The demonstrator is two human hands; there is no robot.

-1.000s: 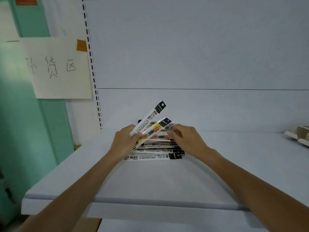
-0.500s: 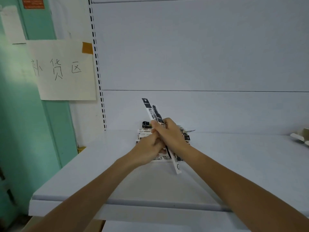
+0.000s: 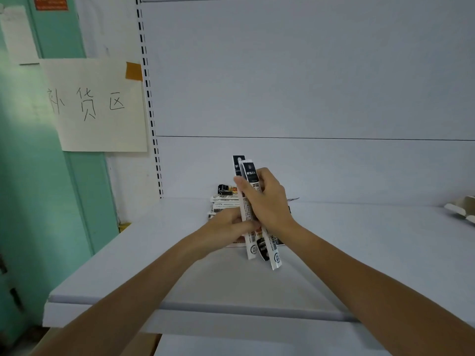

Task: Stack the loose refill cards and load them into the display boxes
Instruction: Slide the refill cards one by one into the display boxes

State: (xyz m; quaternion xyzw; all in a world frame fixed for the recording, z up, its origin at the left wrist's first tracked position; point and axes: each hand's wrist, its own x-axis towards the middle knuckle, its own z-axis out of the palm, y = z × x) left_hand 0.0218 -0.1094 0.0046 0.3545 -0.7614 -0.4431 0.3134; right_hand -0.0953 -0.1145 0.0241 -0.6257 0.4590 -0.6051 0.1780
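Both hands hold a small bunch of long white-and-black refill cards (image 3: 248,181) upright above the shelf. My right hand (image 3: 267,199) grips the bunch around its middle, thumb on the near face. My left hand (image 3: 227,224) grips the bunch lower down from the left. The cards' lower ends fan out below the hands. Behind the hands, a loose pile of more refill cards (image 3: 223,201) lies flat on the white shelf (image 3: 154,253), mostly hidden by the hands.
A cardboard display box (image 3: 462,209) pokes in at the right edge of the shelf. The white back panel rises right behind the pile. A paper sign (image 3: 97,106) hangs on the green wall at the left. The shelf's front edge runs below my forearms.
The cards, first fanned in my left hand, now stand upright as one bunch. My right hand left the pile and closed round the bunch; it rose a little since.
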